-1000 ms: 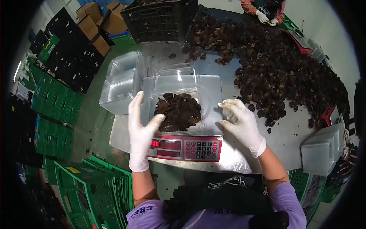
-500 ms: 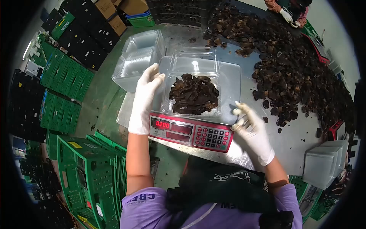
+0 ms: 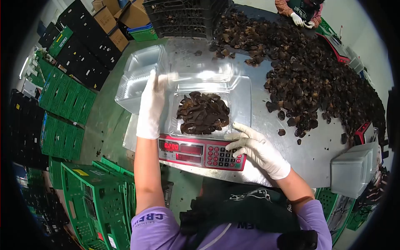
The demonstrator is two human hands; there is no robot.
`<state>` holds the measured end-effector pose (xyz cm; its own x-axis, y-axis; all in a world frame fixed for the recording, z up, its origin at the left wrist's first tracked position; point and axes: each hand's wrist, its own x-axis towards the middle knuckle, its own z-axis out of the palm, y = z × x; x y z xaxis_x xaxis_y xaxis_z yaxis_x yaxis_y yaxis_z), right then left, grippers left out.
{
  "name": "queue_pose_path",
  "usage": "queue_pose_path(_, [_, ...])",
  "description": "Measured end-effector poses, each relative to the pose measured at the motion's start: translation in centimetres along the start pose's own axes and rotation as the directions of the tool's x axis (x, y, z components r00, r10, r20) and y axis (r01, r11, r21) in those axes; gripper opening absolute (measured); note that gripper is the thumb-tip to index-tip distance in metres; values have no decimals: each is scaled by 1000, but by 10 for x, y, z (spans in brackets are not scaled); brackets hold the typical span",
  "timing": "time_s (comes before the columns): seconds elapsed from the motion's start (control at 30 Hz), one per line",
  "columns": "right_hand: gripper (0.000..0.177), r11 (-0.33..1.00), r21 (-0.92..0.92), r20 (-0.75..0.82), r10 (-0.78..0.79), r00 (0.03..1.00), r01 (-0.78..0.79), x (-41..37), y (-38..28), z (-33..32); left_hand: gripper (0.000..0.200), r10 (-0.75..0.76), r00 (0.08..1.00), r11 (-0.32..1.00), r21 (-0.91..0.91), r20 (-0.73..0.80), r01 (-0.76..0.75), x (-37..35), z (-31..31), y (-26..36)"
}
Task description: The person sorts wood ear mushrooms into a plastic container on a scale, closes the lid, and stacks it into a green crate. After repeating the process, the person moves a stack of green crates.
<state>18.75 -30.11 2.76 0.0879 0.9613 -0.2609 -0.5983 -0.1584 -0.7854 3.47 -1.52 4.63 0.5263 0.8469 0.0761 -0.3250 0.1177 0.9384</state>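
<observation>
A clear plastic clamshell box (image 3: 175, 118) sits on the scale (image 3: 202, 154), whose red display reads 0.200. Dark, wet wood ear mushrooms (image 3: 203, 113) lie heaped in its base. The box's clear lid (image 3: 204, 78) stands tilted up behind, blurred by motion. My white-gloved left hand (image 3: 152, 104) is at the lid's left edge, thumb and fingers on it, though the fingertips are smeared. My gloved right hand (image 3: 260, 152) hovers by the box's front right corner above the keypad, fingers stretched and apart, holding nothing.
Stacked clear boxes (image 3: 141, 79) stand at left behind my left hand. A large mushroom pile (image 3: 308, 75) covers the table's right side. Black crates (image 3: 179, 18) are at the back. Another person's gloved hands (image 3: 303, 21) work at the far right. Green crates (image 3: 96, 200) stand below left.
My right hand has moved left from the scale's right edge to the box's front corner. My left hand has come to the lid, which is now moving. The view has shifted slightly.
</observation>
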Motion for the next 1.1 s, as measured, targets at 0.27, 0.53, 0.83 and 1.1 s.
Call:
queue_pose_path(0.27, [42,988,-70,-93,129,987,-135,21,-13,0,50,-120,990,487,865,-74,123,-109,-8,20])
queue_pose_path(0.53, [23,983,-181,-121,-18,992,-4,33,4,1,43,-337,940,900,309,47,307,-131,-20,-11])
queue_pose_path(0.83, [26,954,-254,-150,-202,968,160,25,6,23,77,-197,967,942,305,161,141,-164,-37,6])
queue_pose_path(1.1, [25,913,-362,-101,-239,966,188,48,8,73,34,-76,984,899,416,-159,137,-197,-60,12])
